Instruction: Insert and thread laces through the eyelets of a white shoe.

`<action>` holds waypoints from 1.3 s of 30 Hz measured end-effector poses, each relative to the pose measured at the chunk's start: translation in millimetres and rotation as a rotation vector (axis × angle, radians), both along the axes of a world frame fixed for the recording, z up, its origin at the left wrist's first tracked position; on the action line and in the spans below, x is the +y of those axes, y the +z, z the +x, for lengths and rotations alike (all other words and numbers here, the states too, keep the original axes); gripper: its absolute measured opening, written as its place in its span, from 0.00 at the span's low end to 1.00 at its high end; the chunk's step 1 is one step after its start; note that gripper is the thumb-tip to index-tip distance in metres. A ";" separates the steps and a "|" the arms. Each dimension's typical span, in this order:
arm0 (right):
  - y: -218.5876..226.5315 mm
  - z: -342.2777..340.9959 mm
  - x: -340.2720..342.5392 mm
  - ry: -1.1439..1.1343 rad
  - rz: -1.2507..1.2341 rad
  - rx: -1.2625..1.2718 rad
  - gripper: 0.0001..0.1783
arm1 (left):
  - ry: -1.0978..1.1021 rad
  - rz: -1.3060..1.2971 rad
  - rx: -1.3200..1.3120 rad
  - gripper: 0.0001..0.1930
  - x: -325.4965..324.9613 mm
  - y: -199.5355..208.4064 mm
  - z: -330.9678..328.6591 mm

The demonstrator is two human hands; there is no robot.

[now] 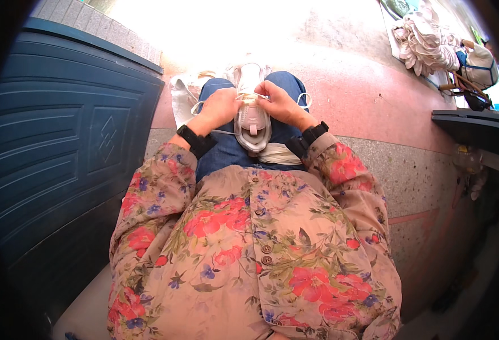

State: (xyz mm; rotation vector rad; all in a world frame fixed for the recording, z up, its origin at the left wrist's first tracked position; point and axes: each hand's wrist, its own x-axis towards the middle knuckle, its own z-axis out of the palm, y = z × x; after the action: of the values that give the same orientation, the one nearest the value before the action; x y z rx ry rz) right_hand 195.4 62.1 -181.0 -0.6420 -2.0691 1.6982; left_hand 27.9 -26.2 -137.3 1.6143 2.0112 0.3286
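Observation:
A pale grey-pink sneaker (253, 126) rests on my lap between my jeans-clad knees, its opening toward my body and its toe pointing away. Cream shoelace (308, 102) crosses the tongue and loops out past both sides of my hands. My left hand (221, 107) is closed in a pinch on the lace at the shoe's left side. On the other side, my right hand (282, 103) also pinches lace with thumb and index finger. A bundle of cream laces (280, 153) lies on my lap, right of the heel.
A dark blue panelled door (62, 130) stands along my left. White cloth-like material (182, 103) hangs beside my left knee. At the far right are a heap of whitish pieces (422, 42) and a dark ledge (467, 122).

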 end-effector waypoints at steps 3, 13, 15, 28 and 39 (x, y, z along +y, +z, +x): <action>10.0 -1.0 -2.8 -0.039 0.277 -0.064 0.11 | -0.090 0.143 0.286 0.09 -9.6 10.1 -2.7; 15.2 8.9 -3.3 -0.074 0.246 -0.046 0.13 | 0.080 -0.310 -0.273 0.10 6.3 -0.6 -12.1; 13.7 10.9 -2.5 -0.073 0.266 -0.045 0.13 | 0.153 -0.380 -0.319 0.09 5.8 0.0 -14.7; 12.8 6.5 -10.0 -0.363 0.500 -0.179 0.11 | -0.481 0.524 0.499 0.03 -64.4 39.3 -31.4; 20.2 17.8 -17.6 -0.189 0.352 -0.421 0.12 | -0.288 0.452 0.308 0.11 -68.4 41.2 -36.1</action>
State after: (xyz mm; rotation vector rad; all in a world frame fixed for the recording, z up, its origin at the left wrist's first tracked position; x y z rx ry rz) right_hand 213.2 44.4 -160.8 -1.1062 -2.4156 1.1233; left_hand -8.2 -94.6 -96.1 2.3288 1.9748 0.4734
